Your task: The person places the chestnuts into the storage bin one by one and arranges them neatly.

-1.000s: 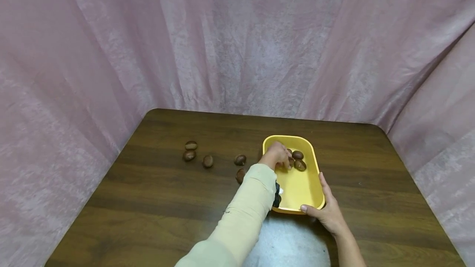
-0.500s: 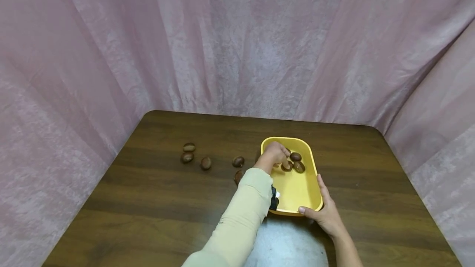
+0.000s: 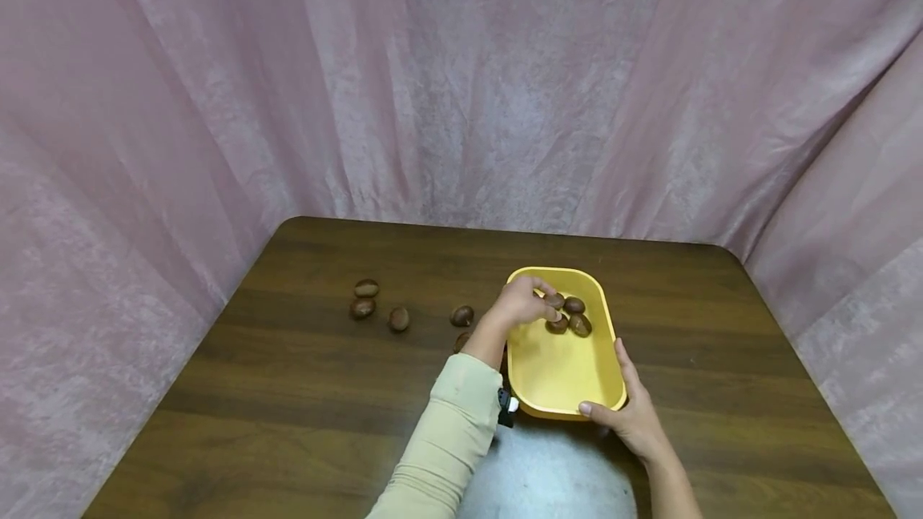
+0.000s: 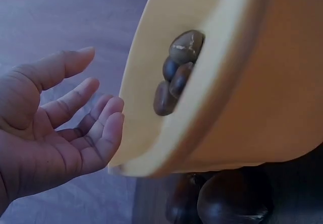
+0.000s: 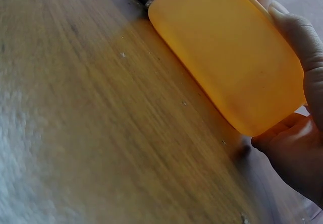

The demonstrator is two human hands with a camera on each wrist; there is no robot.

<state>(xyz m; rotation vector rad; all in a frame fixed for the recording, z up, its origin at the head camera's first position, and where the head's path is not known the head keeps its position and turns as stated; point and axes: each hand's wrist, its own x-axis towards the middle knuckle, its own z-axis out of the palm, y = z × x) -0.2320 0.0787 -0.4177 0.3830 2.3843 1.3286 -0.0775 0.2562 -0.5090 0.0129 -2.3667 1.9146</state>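
Observation:
A yellow plastic container [image 3: 566, 379] stands on the table with several brown chestnuts [image 3: 579, 324] at its far end. My left hand [image 3: 522, 303] is over the container's left rim, its fingertips above the chestnuts in the head view. In the left wrist view the left hand [image 4: 65, 123] holds nothing; its fingers are spread and loosely bent beside the container's rim [image 4: 212, 98]. My right hand [image 3: 638, 419] grips the near right corner of the container, thumb over the near rim, fingers along the right side. The right wrist view shows the right thumb [image 5: 303, 37] against the container [image 5: 222, 57].
More chestnuts lie on the brown wooden table [image 3: 288, 423] left of the container: one close by [image 3: 462, 315], another partly behind the left forearm, and a small group farther left [image 3: 363, 308]. Pink curtains [image 3: 461, 86] hang around the table's back and sides.
My left hand has lifted and drawn back left from among the chestnuts, which now show more fully in the container. The right hand keeps its grip on the corner.

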